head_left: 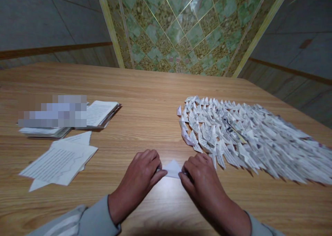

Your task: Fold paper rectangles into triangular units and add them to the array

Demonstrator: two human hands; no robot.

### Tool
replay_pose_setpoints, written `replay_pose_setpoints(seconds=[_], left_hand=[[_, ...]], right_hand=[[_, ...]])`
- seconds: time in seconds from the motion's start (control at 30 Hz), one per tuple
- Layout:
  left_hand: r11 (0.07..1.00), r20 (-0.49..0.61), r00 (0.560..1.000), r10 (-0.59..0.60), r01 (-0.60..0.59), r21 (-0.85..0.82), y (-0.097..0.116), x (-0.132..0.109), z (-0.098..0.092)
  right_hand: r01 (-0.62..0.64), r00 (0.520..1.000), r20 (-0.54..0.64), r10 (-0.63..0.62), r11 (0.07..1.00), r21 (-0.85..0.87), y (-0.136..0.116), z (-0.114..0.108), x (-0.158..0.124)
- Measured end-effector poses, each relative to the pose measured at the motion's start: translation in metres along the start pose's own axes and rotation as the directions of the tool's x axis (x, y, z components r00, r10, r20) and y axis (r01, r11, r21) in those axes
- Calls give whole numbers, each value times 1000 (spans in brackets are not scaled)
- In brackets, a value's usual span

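Observation:
A small white paper triangle stands folded on the wooden table, and its two ends disappear into my hands. My left hand pinches its left end, and my right hand pinches its right end. Just beyond my right hand lies a large mass of folded printed-paper pieces, packed in overlapping rows. A loose folded piece sits at that mass's left edge.
Left of my hands lie loose printed sheets on the wooden table. Behind them is a thick book with pages torn and a blurred patch over part of it. Beyond the table's far edge stand tiled walls.

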State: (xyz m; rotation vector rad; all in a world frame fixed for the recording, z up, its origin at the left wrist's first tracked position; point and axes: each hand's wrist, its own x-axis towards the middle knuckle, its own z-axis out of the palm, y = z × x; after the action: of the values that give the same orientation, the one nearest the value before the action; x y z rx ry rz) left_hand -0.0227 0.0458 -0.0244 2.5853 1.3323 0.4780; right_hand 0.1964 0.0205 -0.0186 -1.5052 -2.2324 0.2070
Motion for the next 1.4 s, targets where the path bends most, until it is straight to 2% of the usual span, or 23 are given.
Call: replay_pose_setpoints(seconds=[0.2, 0.27, 0.37, 0.5, 0.6, 0.73, 0.83, 1.03, 1.23, 1.4], left_hand=[[1000, -13, 1000, -21, 21, -6, -1, -1, 1], [1000, -26, 1000, -8, 8, -29, -2, -1, 2], [993, -100, 988, 116, -118, -19, -1, -2, 3], [944, -127, 935, 331, -324, 66, 3, -2, 3], [929, -113, 924, 365, -355, 103, 5, -1, 3], [916, -153, 907, 392, -369, 161, 7, 1, 5], [916, -184, 902, 391, -362, 170, 7, 0, 8], [950, -199, 929, 312, -300, 87, 8, 1, 6], [967, -242, 941, 235, -251, -34, 13, 10, -1], [932, -244, 953, 177, -242, -271, 13, 17, -9]], right_hand=[[8, 1000, 8, -8, 998, -67, 0, -2, 0], [45, 999, -11, -46, 995, -93, 1, -3, 1], [168, 984, -33, -173, 979, -114, 2, -2, 2], [252, 967, -23, -254, 964, -88, 1, 4, 3], [241, 969, -25, -244, 966, -91, -1, 5, 3], [208, 978, -7, -208, 977, -46, -7, 0, 2], [202, 979, -17, -203, 979, -34, -9, -2, 3], [231, 967, -97, -236, 971, -63, -8, 4, 6], [232, 953, -217, -212, 970, 70, -10, -2, 8], [136, 978, -187, -91, 960, 245, -6, -15, 9]])
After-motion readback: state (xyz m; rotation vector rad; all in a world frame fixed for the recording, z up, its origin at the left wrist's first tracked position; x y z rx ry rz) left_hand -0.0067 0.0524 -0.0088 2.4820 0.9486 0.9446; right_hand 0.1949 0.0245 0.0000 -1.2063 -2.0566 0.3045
